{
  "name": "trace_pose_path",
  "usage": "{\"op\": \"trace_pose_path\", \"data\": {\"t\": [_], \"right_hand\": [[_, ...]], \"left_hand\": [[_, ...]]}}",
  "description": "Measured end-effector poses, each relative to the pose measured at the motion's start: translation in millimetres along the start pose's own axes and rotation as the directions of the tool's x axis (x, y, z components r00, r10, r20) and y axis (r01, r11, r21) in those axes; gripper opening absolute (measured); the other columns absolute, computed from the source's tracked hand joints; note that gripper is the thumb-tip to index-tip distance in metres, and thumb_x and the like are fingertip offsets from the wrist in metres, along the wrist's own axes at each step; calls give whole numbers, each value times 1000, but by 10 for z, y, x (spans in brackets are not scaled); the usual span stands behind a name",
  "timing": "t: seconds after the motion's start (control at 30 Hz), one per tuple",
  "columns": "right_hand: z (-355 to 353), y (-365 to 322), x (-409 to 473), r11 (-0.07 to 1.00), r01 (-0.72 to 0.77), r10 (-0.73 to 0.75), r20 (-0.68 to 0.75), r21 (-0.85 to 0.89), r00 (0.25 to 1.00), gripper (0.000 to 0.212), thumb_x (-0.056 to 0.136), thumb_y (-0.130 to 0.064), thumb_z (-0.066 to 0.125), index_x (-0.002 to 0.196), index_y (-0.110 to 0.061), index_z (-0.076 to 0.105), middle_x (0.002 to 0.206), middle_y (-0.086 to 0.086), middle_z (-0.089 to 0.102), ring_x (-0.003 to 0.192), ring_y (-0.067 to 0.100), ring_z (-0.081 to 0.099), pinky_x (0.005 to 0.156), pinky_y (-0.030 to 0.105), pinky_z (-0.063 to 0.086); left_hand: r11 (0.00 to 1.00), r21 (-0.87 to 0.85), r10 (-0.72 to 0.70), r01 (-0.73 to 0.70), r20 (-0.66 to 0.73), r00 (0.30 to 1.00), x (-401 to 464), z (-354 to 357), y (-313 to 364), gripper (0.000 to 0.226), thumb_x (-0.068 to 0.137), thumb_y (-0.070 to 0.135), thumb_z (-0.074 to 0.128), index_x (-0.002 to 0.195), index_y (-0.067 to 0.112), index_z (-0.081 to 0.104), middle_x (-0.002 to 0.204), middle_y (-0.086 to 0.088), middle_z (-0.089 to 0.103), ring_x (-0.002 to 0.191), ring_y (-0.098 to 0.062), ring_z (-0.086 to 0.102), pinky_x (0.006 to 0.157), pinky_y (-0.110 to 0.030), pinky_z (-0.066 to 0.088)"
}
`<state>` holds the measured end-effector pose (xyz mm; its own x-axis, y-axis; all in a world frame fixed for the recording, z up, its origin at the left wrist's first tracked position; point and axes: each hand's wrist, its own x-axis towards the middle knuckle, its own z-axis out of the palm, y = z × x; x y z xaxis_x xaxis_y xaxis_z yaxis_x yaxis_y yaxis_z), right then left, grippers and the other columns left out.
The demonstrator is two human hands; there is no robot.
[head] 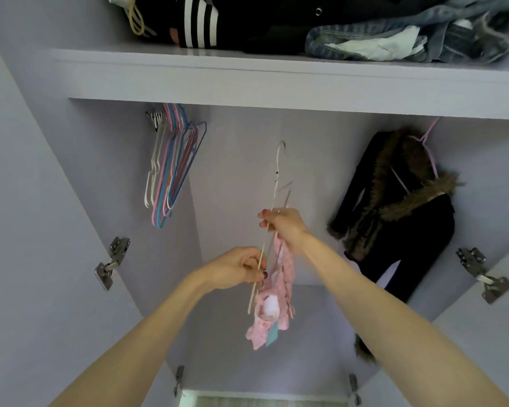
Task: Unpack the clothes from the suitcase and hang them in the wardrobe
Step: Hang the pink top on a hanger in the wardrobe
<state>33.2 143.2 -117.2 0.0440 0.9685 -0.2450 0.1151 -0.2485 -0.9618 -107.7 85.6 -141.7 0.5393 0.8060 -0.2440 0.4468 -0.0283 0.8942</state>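
Observation:
Inside the open lilac wardrobe I hold up a white wire hanger with its hook pointing up, below the shelf. A small pink patterned garment with a teal tag hangs from it. My right hand grips the hanger's upper part together with the garment's top. My left hand pinches the hanger's lower bar. The hanging rail is hidden behind the shelf edge.
A bunch of several empty coloured hangers hangs at the upper left. A black coat with a fur collar hangs on a pink hanger at the right. The shelf above carries folded dark clothes and denim. Door hinges flank both sides.

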Motion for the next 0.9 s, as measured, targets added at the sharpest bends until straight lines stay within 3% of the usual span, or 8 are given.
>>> {"op": "trace_pose_path", "data": {"t": [0.13,0.23,0.33,0.43,0.53,0.67,0.77,0.9], "right_hand": [[-300,152,-68,987,30,-39,-58,-157,998,7,86,-14,62,84,-9,66,70,0,59,69,12,53,65,19,39],[-645,200,-144,993,33,-45,-103,-117,994,12,89,-7,55,85,-6,67,79,2,58,72,11,51,59,11,38],[-1065,174,-144,998,-15,3,-192,-63,981,26,95,-7,42,73,-16,53,70,0,51,62,10,46,60,19,40],[-1508,144,-75,994,-49,71,-240,95,968,24,98,-6,30,85,-13,49,59,4,43,44,13,39,44,24,38],[-1919,77,7,1000,-11,4,-348,-16,937,25,98,-8,28,91,-14,51,59,2,36,37,8,29,32,19,23],[-2343,-77,217,956,60,-181,-419,-286,890,27,93,-16,45,67,-14,53,72,9,53,65,21,48,52,23,33],[-2591,-235,297,939,83,-242,-469,-333,850,22,90,-9,46,84,-3,65,88,17,62,85,30,57,76,36,49],[-2870,-388,428,913,135,-328,-493,-386,806,31,90,-2,41,111,-5,63,116,14,63,108,33,57,94,35,46]], "left_hand": [[988,154,38,-34,-19,999,243,151,42,17,86,3,61,80,16,51,70,1,55,67,-15,48,69,-28,39],[975,207,88,-82,-22,996,396,351,200,8,86,12,63,90,16,57,75,-1,57,67,-15,50,66,-24,41],[928,340,213,-153,-146,966,563,499,412,14,90,19,58,102,13,64,87,-4,61,70,-13,50,70,-22,42],[800,567,473,-193,-400,785,743,485,629,21,92,13,50,106,8,65,98,-10,60,80,-19,52,84,-29,45],[638,753,706,-165,-485,516,900,459,948,37,84,16,36,106,5,63,100,-17,58,93,-33,52,82,-43,49],[468,884,848,-2,-449,282,1073,504,1455,43,77,2,42,119,7,51,124,-21,46,117,-34,35,93,-52,41],[360,922,902,141,-383,201,1220,507,1697,64,72,-4,48,133,12,37,139,-17,29,132,-38,24,107,-56,23],[319,901,894,295,-389,223,1367,464,1853,78,72,-2,48,145,15,25,150,-17,16,140,-39,11,111,-60,5]]}}
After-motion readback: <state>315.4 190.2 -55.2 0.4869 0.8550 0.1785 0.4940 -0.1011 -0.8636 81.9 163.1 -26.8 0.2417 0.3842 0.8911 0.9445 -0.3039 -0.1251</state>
